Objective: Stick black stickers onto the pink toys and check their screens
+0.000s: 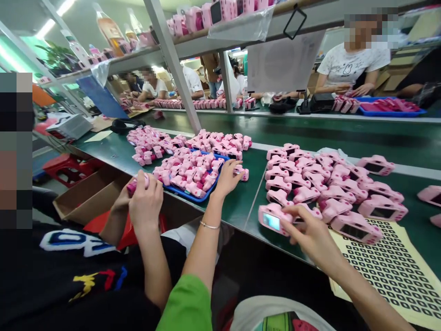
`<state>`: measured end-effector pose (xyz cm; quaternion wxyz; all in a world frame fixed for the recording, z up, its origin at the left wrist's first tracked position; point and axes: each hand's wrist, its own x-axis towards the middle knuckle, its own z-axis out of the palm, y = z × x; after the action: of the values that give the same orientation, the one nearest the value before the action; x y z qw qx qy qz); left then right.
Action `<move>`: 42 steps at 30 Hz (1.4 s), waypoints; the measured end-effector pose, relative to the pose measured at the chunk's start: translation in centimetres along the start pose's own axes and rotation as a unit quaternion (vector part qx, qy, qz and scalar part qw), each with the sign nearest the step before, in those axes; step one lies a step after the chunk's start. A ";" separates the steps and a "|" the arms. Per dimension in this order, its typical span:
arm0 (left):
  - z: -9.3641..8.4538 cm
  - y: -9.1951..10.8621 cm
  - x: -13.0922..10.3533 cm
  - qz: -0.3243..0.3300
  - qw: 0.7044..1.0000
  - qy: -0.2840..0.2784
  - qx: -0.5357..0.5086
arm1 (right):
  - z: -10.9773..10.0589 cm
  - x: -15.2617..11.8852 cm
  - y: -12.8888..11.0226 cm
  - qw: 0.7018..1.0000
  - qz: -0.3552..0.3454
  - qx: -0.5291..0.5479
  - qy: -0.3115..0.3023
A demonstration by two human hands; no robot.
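My right hand (312,232) is closed on a pink toy camera (272,220) with a lit blue screen, held over the near edge of the green table (241,202). Just beyond it lies a heap of pink toy cameras (327,184). My left hand (227,177), a thin bracelet on its wrist, reaches forward to the right end of a blue tray (193,195) piled with more pink cameras. Its fingers curl around one pink camera (243,173) at the tray's edge.
A co-worker in a black shirt sits close on my left, hands (143,197) holding a pink camera. A yellow sheet of small stickers (396,271) lies at the right. A cardboard box (86,195) and red stool (67,165) stand below left. More people work across the belt.
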<state>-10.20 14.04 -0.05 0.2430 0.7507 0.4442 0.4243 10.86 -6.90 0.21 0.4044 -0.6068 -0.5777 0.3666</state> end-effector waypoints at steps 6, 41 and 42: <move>-0.6 1.2 0.7 -0.029 0.999 -0.035 -0.030 | -3.8 -5.2 0.2 0.969 0.149 0.194 0.044; 10.8 16.3 -13.3 -0.338 0.814 -0.312 -0.355 | -10.7 -9.7 5.4 0.922 0.175 0.292 0.184; 10.7 16.3 -13.1 -0.336 0.813 -0.319 -0.353 | -10.8 -9.7 5.5 0.923 0.172 0.292 0.182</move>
<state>3.25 -5.22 0.89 0.7464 0.5111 0.3861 0.1808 22.35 -17.34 -0.70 0.5927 -0.6081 -0.2484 0.4660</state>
